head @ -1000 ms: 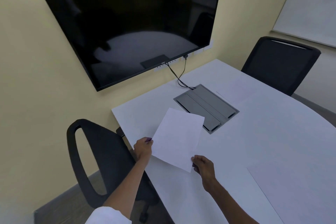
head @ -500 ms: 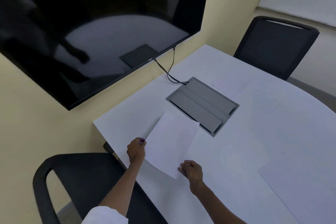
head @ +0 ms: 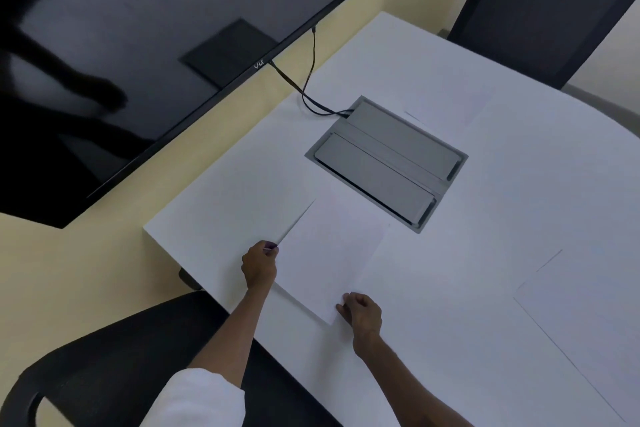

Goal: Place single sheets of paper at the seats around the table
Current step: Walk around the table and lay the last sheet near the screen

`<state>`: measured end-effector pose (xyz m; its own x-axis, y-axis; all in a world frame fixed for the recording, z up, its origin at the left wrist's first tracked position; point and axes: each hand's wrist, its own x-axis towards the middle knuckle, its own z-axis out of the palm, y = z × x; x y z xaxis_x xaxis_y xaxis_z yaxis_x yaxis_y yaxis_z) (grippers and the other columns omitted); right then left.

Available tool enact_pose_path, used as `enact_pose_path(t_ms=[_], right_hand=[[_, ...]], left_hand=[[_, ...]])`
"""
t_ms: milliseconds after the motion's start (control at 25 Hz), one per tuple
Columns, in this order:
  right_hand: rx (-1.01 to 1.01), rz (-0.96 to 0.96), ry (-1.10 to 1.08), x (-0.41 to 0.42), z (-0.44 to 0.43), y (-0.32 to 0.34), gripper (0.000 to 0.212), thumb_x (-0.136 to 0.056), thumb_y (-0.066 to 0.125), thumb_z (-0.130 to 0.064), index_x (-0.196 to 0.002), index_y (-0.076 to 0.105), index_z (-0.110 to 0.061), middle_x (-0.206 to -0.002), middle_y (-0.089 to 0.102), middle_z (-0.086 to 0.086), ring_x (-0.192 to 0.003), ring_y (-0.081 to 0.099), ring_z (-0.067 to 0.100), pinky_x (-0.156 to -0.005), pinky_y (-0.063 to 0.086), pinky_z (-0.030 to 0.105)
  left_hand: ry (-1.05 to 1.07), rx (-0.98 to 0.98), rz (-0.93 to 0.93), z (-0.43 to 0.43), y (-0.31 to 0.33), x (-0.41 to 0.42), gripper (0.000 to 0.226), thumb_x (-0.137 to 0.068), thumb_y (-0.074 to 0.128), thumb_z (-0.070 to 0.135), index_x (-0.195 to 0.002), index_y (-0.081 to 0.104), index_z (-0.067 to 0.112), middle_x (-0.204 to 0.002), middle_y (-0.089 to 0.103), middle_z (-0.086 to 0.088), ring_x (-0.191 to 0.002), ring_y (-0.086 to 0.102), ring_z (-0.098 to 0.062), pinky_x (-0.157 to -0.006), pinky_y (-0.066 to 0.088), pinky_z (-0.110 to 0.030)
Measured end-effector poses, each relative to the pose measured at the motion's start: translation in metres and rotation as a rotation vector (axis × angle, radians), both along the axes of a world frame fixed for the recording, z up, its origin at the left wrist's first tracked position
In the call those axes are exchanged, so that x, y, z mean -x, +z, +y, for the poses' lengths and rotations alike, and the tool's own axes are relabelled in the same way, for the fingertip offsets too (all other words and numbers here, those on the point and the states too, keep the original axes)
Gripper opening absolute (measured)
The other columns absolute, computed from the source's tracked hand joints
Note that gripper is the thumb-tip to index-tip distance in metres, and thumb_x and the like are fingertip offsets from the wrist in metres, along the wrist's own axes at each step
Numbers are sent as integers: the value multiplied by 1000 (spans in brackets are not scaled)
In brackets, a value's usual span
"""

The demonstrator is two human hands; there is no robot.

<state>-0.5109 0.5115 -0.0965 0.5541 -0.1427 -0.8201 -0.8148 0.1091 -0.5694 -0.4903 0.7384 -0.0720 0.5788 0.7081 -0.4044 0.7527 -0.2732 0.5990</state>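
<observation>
A white sheet of paper (head: 329,253) lies almost flat on the white table (head: 467,253), near the table's left corner, in front of a black chair (head: 121,367). My left hand (head: 259,265) pinches the sheet's left edge. My right hand (head: 360,314) pinches its near corner. A second sheet (head: 581,322) rests on the table at the right. A third sheet (head: 450,104) lies at the far side, in front of another black chair (head: 543,10).
A grey cable box lid (head: 388,163) is set into the table beyond the held sheet, with black cables (head: 311,94) running up to a large dark screen (head: 138,45) on the yellow wall. The table edge runs just left of my left hand.
The sheet has come down from a raised tilt to lie nearly flat on the table. My view has moved closer and lower over the corner seat.
</observation>
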Motion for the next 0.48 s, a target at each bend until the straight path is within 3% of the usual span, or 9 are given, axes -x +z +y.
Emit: enact_pose_path(t_ms=[160,240,480], right_hand=[[56,21,-49,-6,5,8,9,-84,70,-7,-92,70,-3,-92,71,13,-80,76,31,-56,55,17],[91,36,-72,-8,8,7,7,-84,71,-7,-90,70,-3,-91,70,15,-83,74,35,-51,53,16],[159,51,-59,-5,17,-1,5,-84,72,-12,-84,71,-7,-89,73,17,-81,72,31,-63,59,30]], left_hand=[[-16,14,5,5,-12,-9,13,-90,64,14,-98,72,8,-97,75,-12,-91,68,-31,-76,52,-36],[-24,8,14,7,-16,-16,13,-89,64,14,-97,72,8,-96,76,-11,-90,68,-31,-75,50,-34],[-41,-26,25,5,-21,-22,13,-89,63,14,-95,73,8,-94,75,-10,-90,68,-30,-71,46,-31]])
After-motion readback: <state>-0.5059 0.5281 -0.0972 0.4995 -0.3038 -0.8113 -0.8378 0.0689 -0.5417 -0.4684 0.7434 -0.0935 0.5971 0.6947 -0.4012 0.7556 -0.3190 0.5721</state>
